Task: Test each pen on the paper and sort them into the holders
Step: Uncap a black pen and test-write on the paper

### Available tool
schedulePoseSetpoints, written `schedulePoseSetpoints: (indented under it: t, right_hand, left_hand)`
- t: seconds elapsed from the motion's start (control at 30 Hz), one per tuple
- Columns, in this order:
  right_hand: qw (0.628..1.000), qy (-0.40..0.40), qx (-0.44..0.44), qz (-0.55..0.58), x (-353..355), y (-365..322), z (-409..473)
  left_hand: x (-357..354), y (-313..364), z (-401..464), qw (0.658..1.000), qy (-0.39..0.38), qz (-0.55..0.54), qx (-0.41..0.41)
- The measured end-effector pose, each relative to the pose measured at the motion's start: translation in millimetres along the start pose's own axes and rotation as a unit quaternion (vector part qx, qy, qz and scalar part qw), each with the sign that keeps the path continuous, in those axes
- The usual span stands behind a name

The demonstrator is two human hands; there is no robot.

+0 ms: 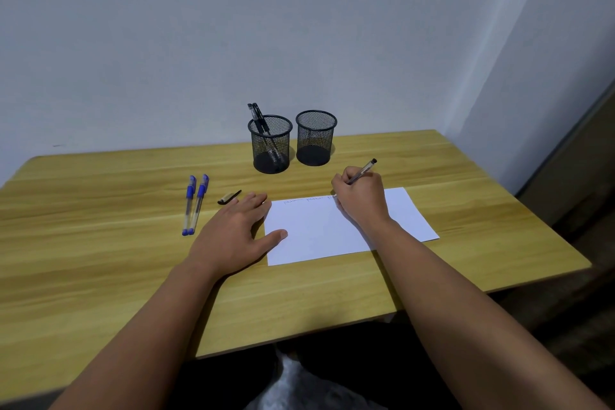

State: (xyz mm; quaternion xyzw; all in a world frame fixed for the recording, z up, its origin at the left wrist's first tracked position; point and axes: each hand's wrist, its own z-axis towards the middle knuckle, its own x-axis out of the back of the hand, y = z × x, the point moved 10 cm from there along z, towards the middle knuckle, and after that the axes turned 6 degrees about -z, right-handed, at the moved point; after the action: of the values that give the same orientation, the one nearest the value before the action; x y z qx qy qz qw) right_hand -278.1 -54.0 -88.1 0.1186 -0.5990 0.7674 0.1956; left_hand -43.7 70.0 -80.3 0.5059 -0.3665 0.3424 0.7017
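My right hand (361,198) grips an uncapped black pen (363,171) with its tip on the top edge of the white paper (319,233), where faint scribbles show. My left hand (233,230) lies flat and open on the table, its thumb pressing the paper's left edge. A black pen cap (229,197) lies just beyond my left fingers. Two capped blue pens (194,205) lie side by side at the left. The left mesh holder (270,144) contains two black pens; the right mesh holder (316,137) looks empty.
The wooden table (100,260) stands against a pale wall, its right edge close to the paper. A dark floor and my lap show below the table's near edge.
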Motion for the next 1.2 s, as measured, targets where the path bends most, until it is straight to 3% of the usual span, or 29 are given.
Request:
schedulePoseSetpoints:
  t: [1.2]
  right_hand:
    - [0.997,0.037,0.0,-0.066,17.5,-18.3,-10.4]
  left_hand:
    - [-0.5,0.4,0.1,1.0,0.007,0.001,0.004]
